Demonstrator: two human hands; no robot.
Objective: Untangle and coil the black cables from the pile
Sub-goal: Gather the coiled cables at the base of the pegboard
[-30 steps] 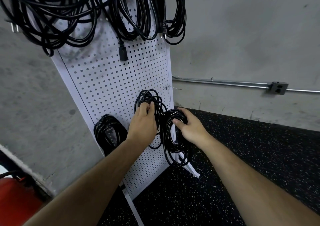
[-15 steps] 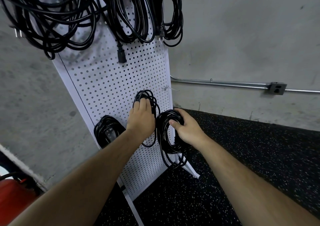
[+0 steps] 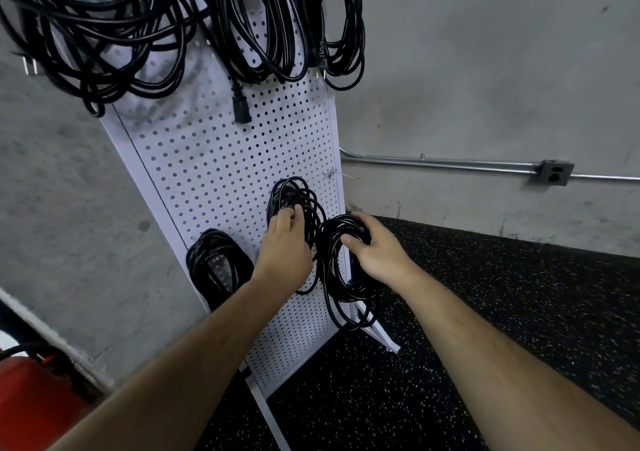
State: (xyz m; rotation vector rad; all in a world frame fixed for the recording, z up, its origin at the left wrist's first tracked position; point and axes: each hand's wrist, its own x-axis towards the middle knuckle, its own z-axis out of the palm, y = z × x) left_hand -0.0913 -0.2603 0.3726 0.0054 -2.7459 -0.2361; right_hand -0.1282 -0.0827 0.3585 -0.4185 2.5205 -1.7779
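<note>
Red object: a smooth red rounded body is seen at the lower left edge.
Wall: a rough grey concrete wall is seen behind everything.
Panel: a white perforated metal panel is stood on a white angled foot.
Hung cables: a loose tangle of glossy black cables is hung at the panel's top left, with two tidier hanks to its right; a black moulded plug dangles below them.
Low coil: a small round coil of black cable is hung low on the panel's left, apart from both hands.
Left hand: the left hand is laid on the middle coil of black cable, fingers together and tips curled into its loops.
Right coil: the oval right coil of black cable is held at the panel's right edge, touching the middle coil.
Right hand: the right hand is clamped on the right coil, thumb inside the loop, fingers wrapped over its top.
Conduit: a thin metal conduit is run along the wall to a grey outlet box.
Floor: black speckled rubber flooring is laid to the wall.
</note>
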